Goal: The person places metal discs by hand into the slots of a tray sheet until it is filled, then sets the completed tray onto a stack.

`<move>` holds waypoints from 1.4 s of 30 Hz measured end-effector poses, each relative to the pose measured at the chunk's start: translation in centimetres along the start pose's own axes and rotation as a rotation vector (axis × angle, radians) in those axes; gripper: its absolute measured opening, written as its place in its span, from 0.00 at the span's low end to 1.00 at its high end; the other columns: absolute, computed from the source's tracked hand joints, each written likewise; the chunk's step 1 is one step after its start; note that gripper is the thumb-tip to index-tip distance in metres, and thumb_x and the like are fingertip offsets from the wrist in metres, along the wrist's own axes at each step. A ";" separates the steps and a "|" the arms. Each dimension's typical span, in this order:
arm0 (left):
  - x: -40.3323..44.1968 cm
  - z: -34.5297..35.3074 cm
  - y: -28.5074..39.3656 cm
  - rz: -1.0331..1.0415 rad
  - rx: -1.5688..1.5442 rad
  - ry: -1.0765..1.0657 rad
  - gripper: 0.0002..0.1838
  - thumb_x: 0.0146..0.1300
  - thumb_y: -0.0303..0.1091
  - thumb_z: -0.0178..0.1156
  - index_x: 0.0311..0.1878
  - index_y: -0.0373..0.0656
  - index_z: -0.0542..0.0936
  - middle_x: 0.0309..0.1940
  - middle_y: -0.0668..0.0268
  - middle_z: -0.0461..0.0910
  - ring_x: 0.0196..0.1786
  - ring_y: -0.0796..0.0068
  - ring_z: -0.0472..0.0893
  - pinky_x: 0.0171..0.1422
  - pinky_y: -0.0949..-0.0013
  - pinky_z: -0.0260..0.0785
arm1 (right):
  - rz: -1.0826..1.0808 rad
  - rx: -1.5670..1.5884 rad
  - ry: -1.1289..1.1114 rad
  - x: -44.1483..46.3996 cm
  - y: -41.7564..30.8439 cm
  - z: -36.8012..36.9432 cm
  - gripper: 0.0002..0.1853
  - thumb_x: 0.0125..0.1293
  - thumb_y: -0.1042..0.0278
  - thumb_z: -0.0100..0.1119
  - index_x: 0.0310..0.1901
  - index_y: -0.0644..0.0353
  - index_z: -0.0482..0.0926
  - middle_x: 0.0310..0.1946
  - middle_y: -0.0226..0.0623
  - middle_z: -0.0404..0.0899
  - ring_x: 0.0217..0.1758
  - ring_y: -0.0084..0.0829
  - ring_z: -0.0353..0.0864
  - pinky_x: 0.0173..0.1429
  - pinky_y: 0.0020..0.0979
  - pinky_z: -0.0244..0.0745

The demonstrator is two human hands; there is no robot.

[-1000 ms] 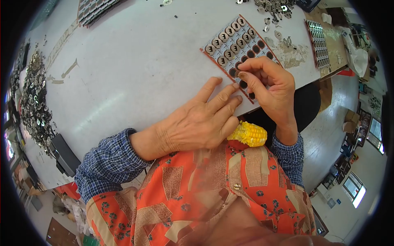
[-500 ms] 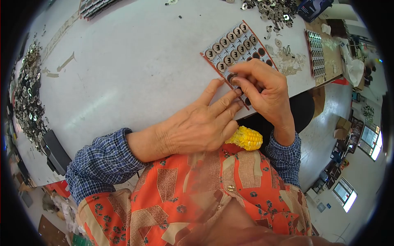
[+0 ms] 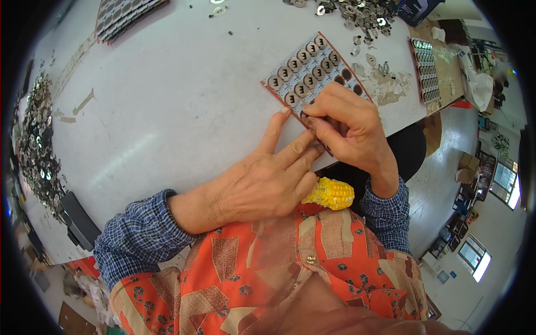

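A red-edged panel (image 3: 301,72) lies tilted on the table. Rows of silver octagonal pieces with a black mark cover its far part, and dark round spots show nearer me. My left hand (image 3: 259,178) lies palm down, its outer fingers spread and touching the panel's near-left edge. A partly eaten corn cob (image 3: 335,194) sticks out from beneath its curled lower finger; the thumb is hidden. Over the panel's near part, my right hand (image 3: 349,125) has thumb and forefinger pinched at a dark spot. What they hold is too small to name.
Loose metal pieces (image 3: 365,17) are heaped at the back, with another heap (image 3: 39,139) along the left. A black box-like object (image 3: 78,220) sits at the left edge. Stacked panels (image 3: 125,19) stand at the far left, and another panel (image 3: 425,70) lies at the right.
The whole view has shifted slightly, placing the panel lower and further left. My right thumb and forefinger remain pinched, and my left fingers stay at the panel's edge.
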State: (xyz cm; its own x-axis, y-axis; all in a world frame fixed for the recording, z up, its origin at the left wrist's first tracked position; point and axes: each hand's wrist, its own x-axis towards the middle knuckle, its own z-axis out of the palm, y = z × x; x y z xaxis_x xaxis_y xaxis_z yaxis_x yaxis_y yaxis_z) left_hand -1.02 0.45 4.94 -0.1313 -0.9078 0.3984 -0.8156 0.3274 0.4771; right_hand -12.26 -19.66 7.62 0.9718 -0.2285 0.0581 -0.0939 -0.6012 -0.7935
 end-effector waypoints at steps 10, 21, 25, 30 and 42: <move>0.3 -0.6 -0.7 0.051 -0.042 0.067 0.12 0.61 0.29 0.65 0.27 0.42 0.70 0.54 0.46 0.90 0.72 0.51 0.86 0.81 0.12 0.61 | 0.102 -0.390 0.602 0.3 5.6 -4.5 0.09 0.71 0.82 0.70 0.50 0.62 0.90 0.41 0.35 0.87 0.31 0.24 0.86 0.35 0.27 0.77; 0.2 -0.4 -0.8 0.081 -0.066 0.044 0.11 0.54 0.30 0.65 0.27 0.41 0.71 0.55 0.48 0.91 0.71 0.51 0.86 0.82 0.15 0.63 | 0.288 0.329 0.447 -1.1 2.2 -2.3 0.05 0.74 0.83 0.69 0.47 0.66 0.83 0.37 0.28 0.87 0.34 0.13 0.83 0.35 0.18 0.75; 0.1 -0.2 -0.9 0.074 -0.074 0.045 0.10 0.51 0.30 0.65 0.27 0.40 0.71 0.55 0.47 0.91 0.71 0.51 0.86 0.82 0.15 0.63 | 0.289 0.403 0.328 -1.7 0.2 -0.6 0.06 0.74 0.84 0.67 0.48 0.66 0.82 0.36 0.27 0.86 0.35 0.11 0.83 0.36 0.17 0.76; 0.0 -0.1 -0.9 0.079 -0.061 0.052 0.11 0.51 0.31 0.65 0.27 0.40 0.71 0.54 0.48 0.90 0.70 0.50 0.86 0.82 0.15 0.64 | 0.274 0.422 0.296 -2.0 -0.3 -0.1 0.06 0.74 0.84 0.67 0.49 0.66 0.82 0.43 0.31 0.87 0.36 0.12 0.84 0.37 0.16 0.77; -0.1 0.0 -1.0 0.114 -0.005 0.075 0.10 0.56 0.30 0.65 0.29 0.40 0.72 0.58 0.44 0.88 0.72 0.46 0.85 0.82 0.20 0.66 | 0.208 0.156 0.107 -1.1 -0.4 -1.5 0.09 0.76 0.85 0.63 0.50 0.65 0.89 0.41 0.34 0.85 0.34 0.19 0.83 0.37 0.24 0.76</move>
State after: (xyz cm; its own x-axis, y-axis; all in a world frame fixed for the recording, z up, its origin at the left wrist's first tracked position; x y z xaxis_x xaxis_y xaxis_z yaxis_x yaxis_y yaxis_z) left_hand -0.17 0.16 4.39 -0.1805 -0.8425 0.5075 -0.7948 0.4289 0.4294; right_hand -13.61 -20.30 8.73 0.9059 -0.4194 -0.0587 -0.2467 -0.4100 -0.8781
